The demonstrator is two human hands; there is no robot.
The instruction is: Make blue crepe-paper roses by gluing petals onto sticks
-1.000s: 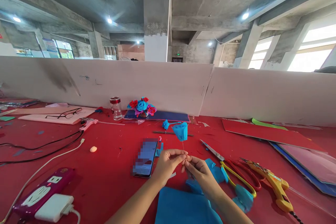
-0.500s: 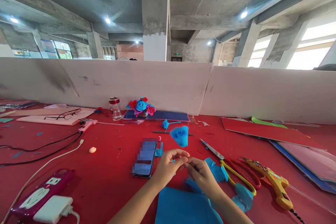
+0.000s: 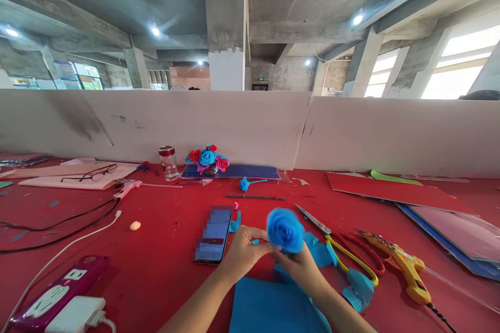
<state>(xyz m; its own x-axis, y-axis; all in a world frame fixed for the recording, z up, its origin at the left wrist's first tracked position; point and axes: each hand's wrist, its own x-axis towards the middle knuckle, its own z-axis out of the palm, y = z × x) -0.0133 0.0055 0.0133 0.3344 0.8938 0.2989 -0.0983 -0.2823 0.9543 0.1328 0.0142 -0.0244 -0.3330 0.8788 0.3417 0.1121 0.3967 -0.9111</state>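
A blue crepe-paper rose (image 3: 285, 230) is up in front of me, its face of curled petals tilted toward me. My right hand (image 3: 302, 268) is closed just beneath it, gripping its base or stem, which the bloom hides. From the other side my left hand (image 3: 250, 247) pinches at the same spot, thumb and forefinger together. A small bit of blue shows in the gap of the left fingers; I cannot tell whether it is held or lies behind. Below the hands lies a sheet of blue crepe paper (image 3: 273, 307), with cut blue pieces (image 3: 357, 291) to the right.
To the right lie scissors (image 3: 332, 242) and a yellow glue gun (image 3: 402, 265). A phone (image 3: 213, 234) rests left of my hands, a purple power strip (image 3: 58, 291) further left. Behind stand a glass jar (image 3: 169, 164) and a paper bouquet (image 3: 209, 160); a small blue flower (image 3: 244, 183) lies nearer.
The rose has turned from side-on to facing me and come lower and slightly right, over the right fingers. Both hands stay close together.
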